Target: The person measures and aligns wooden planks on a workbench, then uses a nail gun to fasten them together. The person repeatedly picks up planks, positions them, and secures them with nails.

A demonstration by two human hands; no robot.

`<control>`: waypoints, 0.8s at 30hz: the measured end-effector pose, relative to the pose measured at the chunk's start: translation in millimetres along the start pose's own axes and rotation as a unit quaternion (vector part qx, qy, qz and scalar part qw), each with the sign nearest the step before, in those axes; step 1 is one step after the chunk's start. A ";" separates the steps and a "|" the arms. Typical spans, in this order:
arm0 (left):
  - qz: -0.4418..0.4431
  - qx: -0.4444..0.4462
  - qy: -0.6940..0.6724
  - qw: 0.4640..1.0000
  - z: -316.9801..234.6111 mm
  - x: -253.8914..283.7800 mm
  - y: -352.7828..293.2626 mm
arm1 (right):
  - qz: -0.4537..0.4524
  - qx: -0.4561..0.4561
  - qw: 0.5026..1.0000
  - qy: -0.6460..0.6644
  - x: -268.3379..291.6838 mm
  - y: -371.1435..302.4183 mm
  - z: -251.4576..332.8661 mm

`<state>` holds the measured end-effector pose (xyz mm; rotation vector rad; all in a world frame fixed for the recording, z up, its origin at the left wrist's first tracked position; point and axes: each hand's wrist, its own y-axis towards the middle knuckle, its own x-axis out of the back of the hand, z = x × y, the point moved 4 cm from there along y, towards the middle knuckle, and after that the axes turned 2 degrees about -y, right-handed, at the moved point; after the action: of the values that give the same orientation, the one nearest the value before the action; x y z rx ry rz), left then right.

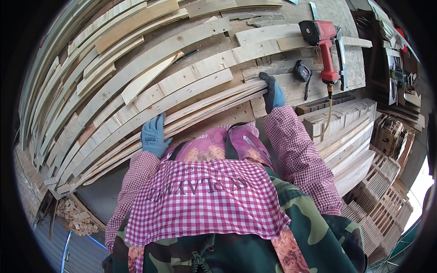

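A bundle of thin wooden strips [214, 104] lies along the near edge of the workbench, running from lower left to the right. My left hand [154, 135], in a blue-grey glove, grips the bundle left of its middle, fingers across the top and thumb on the near side. At the bundle's right end, my right hand [274, 93] is closed around the strips, its dark-palmed thumb side uppermost. Just beyond the bundle rests a long pale board [200, 68] with shorter pieces against it.
A red nail gun [326, 50] with a hose stands on the bench at the right, near a black tape measure [302, 71]. Many long boards [86, 68] cover the left side. Stacked timber [346, 136] is beside my right arm; offcuts [75, 216] fill a container lower left.
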<state>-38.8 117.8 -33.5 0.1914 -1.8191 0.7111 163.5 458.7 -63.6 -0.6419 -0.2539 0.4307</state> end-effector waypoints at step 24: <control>0.014 -0.011 -0.046 0.999 6.9 -12.9 -4.0 | 0.106 0.027 0.990 -0.089 22.1 -6.2 -14.9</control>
<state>-37.7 108.1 -45.1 0.1874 -1.9199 0.7124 190.3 456.6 -69.1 -0.5806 -0.3437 0.6978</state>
